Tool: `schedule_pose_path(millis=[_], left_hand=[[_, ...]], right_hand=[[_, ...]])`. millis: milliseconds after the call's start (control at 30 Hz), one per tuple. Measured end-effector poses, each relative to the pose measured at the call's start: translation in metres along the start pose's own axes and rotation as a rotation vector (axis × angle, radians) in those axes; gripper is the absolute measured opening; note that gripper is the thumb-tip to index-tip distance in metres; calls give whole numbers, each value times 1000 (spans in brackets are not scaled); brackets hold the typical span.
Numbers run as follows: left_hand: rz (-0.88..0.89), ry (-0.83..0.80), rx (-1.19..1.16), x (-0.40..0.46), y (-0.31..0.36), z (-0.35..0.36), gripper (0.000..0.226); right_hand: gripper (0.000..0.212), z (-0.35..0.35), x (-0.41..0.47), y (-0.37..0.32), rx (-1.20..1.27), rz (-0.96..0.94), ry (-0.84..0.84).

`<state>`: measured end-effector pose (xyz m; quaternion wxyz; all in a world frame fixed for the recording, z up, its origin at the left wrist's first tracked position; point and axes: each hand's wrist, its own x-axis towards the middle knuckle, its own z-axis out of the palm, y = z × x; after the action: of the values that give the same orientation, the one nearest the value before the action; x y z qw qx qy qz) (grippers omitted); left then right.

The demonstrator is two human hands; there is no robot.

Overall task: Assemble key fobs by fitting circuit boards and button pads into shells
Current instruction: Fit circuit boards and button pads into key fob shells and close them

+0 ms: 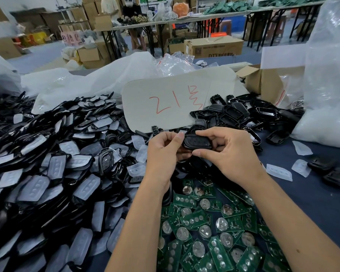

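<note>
While both hands meet above the tabletop [322, 195], one black key fob shell [196, 141] sits between them.
Left hand [163, 152] pinches its left end, right hand [227, 152] curls thumb and fingers round its right end — each grip closed on it; its long axis runs left to right, button face up; green circuit boards [214, 228] lie heaped below, too many to count; pale button pads [53, 173] piled left; empty shells [236, 112] behind; one card [165, 99] reads "21" in red; one box [214, 47] reads "DTY".
</note>
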<state>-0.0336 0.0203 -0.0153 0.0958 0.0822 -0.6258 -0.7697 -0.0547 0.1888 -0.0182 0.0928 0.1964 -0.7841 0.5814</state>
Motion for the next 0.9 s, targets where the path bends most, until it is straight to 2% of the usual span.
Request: schedule_pose_path(millis=[367, 533, 667, 800, 900], left_hand=[[13, 13, 63, -3, 1, 1, 24], [88, 19, 247, -12, 2, 13, 18], [176, -82, 434, -18, -2, 47, 8], [302, -273, 683, -27, -9, 101, 14], [331, -414, 761, -38, -18, 149, 20]], right_hand=[[41, -3, 0, -2, -65, -1, -17], [36, -22, -11, -4, -145, 21, -5], [36, -59, -26, 1, -320, 58, 127], [38, -113, -43, 7, -504, 150, 183], [31, -153, -60, 9, -623, 254, 214]])
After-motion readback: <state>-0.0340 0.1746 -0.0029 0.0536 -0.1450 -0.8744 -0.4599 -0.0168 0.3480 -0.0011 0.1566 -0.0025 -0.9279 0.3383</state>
